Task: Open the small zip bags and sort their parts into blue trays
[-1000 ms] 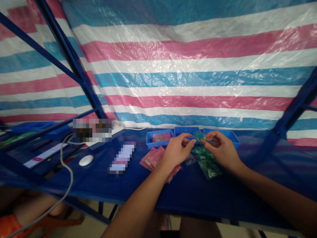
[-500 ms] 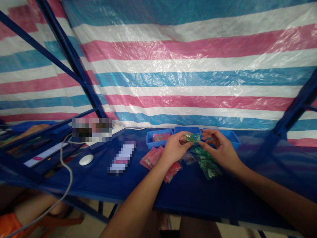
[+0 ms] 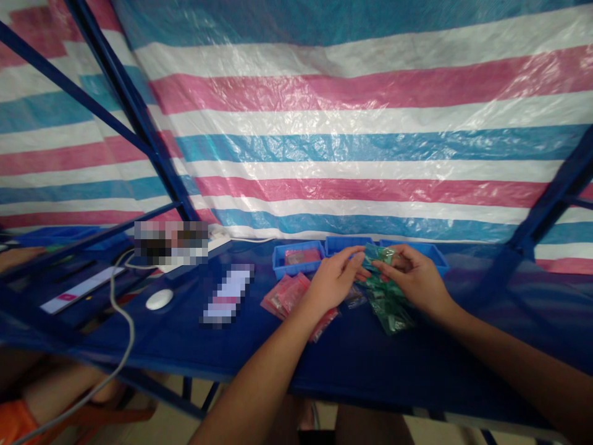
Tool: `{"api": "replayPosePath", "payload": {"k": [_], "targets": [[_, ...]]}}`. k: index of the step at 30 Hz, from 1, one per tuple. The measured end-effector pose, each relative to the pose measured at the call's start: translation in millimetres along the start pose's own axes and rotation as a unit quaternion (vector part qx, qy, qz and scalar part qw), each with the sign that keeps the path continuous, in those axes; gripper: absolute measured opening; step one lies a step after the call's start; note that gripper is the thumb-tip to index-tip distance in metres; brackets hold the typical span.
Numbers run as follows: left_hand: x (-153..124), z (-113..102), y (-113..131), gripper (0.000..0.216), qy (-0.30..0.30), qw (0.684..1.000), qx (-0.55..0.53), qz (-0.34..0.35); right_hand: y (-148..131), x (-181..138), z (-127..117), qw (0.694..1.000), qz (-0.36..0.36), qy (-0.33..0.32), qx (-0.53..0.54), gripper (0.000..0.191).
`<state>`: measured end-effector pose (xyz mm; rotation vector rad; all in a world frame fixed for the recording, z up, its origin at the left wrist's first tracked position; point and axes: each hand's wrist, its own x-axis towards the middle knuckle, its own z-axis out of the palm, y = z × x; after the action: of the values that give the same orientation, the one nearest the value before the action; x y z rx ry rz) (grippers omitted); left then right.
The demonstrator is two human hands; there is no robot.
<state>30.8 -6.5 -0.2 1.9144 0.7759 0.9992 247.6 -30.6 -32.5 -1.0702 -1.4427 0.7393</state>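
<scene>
Green, and small, the packet [image 3: 378,254] sits in the air between the person's two hands, just above the table [image 3: 393,364] and in front of the blue trays. Left hand [image 3: 331,281] is curled, its thumb and forefinger closed on the packet's left edge; right hand [image 3: 412,278] is narrowed to a pinch too, thumb on top and fingers beneath the packet's right side. Whether anything is inside the packet is too small to tell. Directly under the hands lies a loose pile of more green packets [image 3: 390,309], spreading toward the person. Left of it, partly hidden by the left wrist, rests a clear packet [image 3: 354,298]. Further left is a fanned stack of pink packets [image 3: 283,294], and one red packet [image 3: 324,323] lies beside the left forearm. Three trays stand in a row behind: the left tray [image 3: 296,267] holds pink packets, the middle tray [image 3: 341,245] is just behind the left fingertips, and the right tray [image 3: 433,256] shows behind the right hand. Far off to the left on the table are a white mouse [image 3: 159,299], its grey cable [image 3: 124,337] hanging over the edge, and a blurred flat thing [image 3: 228,303]. A striped tarp [image 3: 347,123] of pink, white and blue closes off the back, with a blue pole [image 3: 134,114] slanting across it. Another person's leg [image 3: 55,395] shows at the lower left, under the table.
</scene>
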Motion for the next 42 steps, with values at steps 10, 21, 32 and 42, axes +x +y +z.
{"api": "replayPosePath", "payload": {"k": [10, 21, 32, 42], "targets": [[8, -7, -8, 0.019, 0.07, 0.997, -0.002, 0.016, -14, 0, 4, 0.989, -0.117, -0.047, -0.076, 0.017], [3, -4, -4, 0.018, 0.078, 0.97, 0.184, 0.137, 1, 2, 7, 0.999, 0.026, 0.009, 0.047, 0.046], [3, -8, 0, 0.028, 0.058, 0.988, 0.116, 0.082, -17, -4, 8, 0.997, 0.002, -0.048, 0.066, 0.034], [6, 2, -10, 0.03, 0.049, 0.995, -0.082, 0.033, -8, -1, 7, 0.997, 0.019, -0.015, 0.072, 0.048]]}}
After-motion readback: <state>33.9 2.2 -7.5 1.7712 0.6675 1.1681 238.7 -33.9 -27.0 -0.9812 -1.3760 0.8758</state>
